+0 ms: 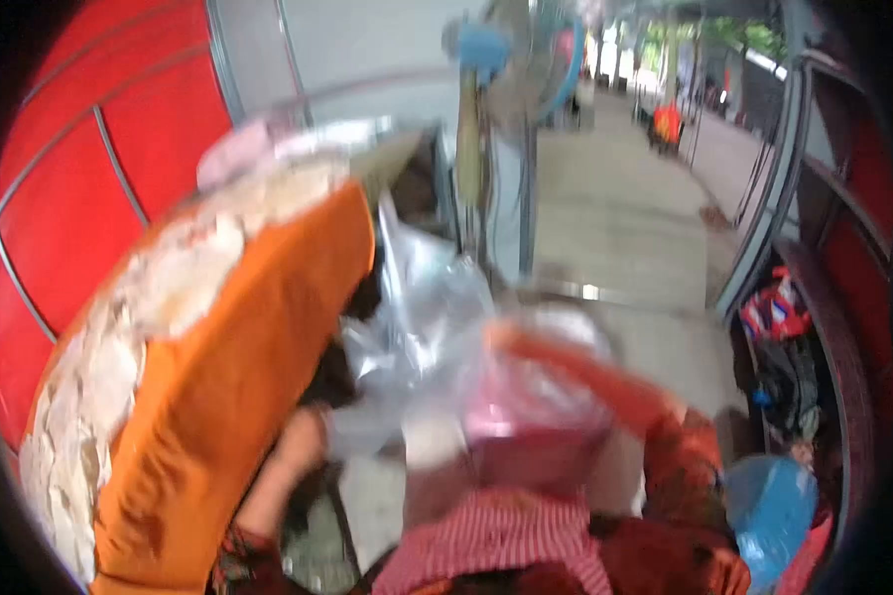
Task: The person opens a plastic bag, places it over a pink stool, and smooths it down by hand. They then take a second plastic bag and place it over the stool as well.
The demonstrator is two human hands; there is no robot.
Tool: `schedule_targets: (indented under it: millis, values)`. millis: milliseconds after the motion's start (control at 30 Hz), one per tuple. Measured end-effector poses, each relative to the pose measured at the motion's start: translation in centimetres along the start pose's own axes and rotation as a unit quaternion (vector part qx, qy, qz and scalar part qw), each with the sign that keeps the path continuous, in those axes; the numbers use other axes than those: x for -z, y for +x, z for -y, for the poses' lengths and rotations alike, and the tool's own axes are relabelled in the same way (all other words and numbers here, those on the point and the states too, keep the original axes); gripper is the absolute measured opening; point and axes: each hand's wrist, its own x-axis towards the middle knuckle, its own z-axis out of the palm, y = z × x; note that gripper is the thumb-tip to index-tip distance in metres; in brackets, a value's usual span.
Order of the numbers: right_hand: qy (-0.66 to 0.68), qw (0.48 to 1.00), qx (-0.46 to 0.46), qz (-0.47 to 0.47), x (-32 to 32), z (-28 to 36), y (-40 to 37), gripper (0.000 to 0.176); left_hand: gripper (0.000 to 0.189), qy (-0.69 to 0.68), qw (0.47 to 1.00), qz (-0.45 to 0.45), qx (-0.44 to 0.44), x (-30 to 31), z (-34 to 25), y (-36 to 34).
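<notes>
A clear plastic bag spreads in front of me, its folds shiny and blurred. My left hand is low beside the orange table side, fingers closed on the bag's near-left edge. Further right, my right hand reaches across the bag's upper part; motion smears its fingers, so their grip cannot be made out. Beneath the right forearm is something pink, seen through or beside the clear plastic. A small white patch shows between the hands. A red-and-white striped apron covers my lap.
At left stands a long table with an orange cover, topped by pale, crumpled layers. A fan on a stand is ahead. A doorway opens onto pavement. To the right are a blue plastic bag and a shelf holding cloth items.
</notes>
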Motion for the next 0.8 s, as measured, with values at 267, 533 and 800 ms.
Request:
schedule_targets:
  millis: [267, 533, 800]
  values:
    - [0.212, 0.976, 0.044, -0.032, 8.5, 3.8, 8.4, 0.023, 0.015, -0.533, 0.742, -0.375, 0.155, 16.9, -3.0, 6.7]
    - [-0.268, 0.956, -0.084, -0.087, 7.1, 0.4, 5.5, 0.019, 0.063, -0.205, 0.972, -0.106, -0.036, 18.0, -7.5, 4.3]
    - [-0.005, 0.944, -0.061, -0.324, 12.2, -0.6, 10.3, 0.011, 0.025, -0.196, 0.918, -0.317, 0.138, 15.2, 0.8, 11.3]
